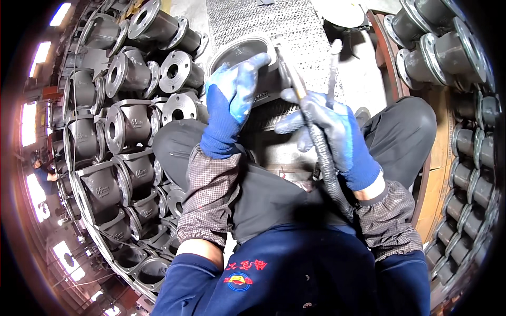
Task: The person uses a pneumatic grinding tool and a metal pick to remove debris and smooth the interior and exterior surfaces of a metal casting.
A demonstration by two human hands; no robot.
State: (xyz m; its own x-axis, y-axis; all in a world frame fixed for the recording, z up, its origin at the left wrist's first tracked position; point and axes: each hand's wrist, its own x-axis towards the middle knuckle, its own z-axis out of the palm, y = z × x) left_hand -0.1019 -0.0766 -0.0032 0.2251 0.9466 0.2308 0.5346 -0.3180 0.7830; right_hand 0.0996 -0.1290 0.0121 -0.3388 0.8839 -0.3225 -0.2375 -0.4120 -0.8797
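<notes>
From seven to eleven o'clock, flanged dull-grey castings (126, 126) crowd my view, while smooth flanged pipes (466, 50) fill two to four, and dark-trousered knees (406, 126) hem the work closely at nine and two. At twelve, against a coarse, bumpy metal sheet (232, 21), stands a round-mouthed grey casting (269, 84); my left hand (232, 89) lays its fingers over the rim, though I cannot tell whether they grip. Toward four o'clock of it, my right hand (337, 129) has fingers around a slim rod-like tool (289, 66) with a ribbed, glossy hose (327, 163).
</notes>
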